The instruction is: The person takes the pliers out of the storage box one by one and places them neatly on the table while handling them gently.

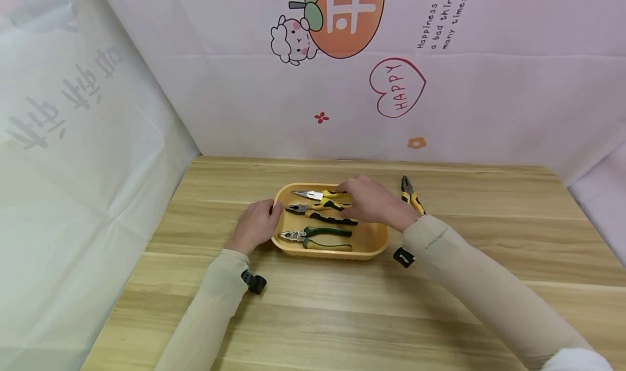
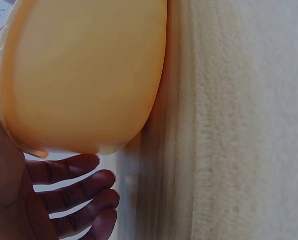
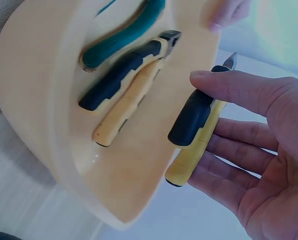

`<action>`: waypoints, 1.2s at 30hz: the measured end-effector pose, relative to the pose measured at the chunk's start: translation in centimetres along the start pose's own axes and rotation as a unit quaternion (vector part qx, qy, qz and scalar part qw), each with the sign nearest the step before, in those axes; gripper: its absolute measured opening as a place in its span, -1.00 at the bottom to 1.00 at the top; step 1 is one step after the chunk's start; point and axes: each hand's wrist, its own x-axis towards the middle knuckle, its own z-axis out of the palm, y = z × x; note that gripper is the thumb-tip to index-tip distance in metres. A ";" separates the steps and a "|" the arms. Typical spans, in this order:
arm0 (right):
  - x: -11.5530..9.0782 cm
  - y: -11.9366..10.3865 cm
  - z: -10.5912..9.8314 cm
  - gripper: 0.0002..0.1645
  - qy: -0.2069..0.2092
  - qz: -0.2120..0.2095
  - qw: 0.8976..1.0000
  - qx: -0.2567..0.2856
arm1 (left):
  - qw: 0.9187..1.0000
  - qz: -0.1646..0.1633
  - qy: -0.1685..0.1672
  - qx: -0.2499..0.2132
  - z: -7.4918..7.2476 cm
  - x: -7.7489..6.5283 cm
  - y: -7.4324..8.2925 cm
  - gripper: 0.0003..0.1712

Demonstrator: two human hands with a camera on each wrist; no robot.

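Observation:
A yellow plastic tray [image 1: 362, 254] sits on the table with pliers in it. My left hand [image 1: 255, 224] grips its left rim, the fingers [image 2: 79, 192] lying along the outer wall. My right hand [image 1: 374, 200] is over the tray's back right part. Between thumb and fingers it holds needle-nose pliers [image 3: 191, 130] by their yellow and black handles; in the head view their slim jaws point left. In front of them lie combination pliers [image 1: 318, 213] with yellow and black handles. Nearest the front rim are pliers with green and tan handles [image 1: 318, 238].
Another pair of yellow and black pliers [image 1: 408, 192] lies on the wooden table [image 1: 313, 316] right of the tray, partly hidden by my right arm. A printed white cloth [image 1: 254, 105] hangs behind the table, with more white cloth [image 1: 98, 143] along the left.

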 end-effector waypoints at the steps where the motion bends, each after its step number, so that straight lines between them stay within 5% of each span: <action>1: -0.2 0.0 -0.1 -0.36 0.002 0.003 1.000 0.003 | 1.000 -0.001 -0.001 -0.001 0.0 0.0 0.0 -0.49; 36: -4.9 1.4 -0.8 -0.38 0.130 0.027 0.989 0.064 | 1.000 -0.001 -0.001 0.004 0.0 0.0 -0.1 -0.49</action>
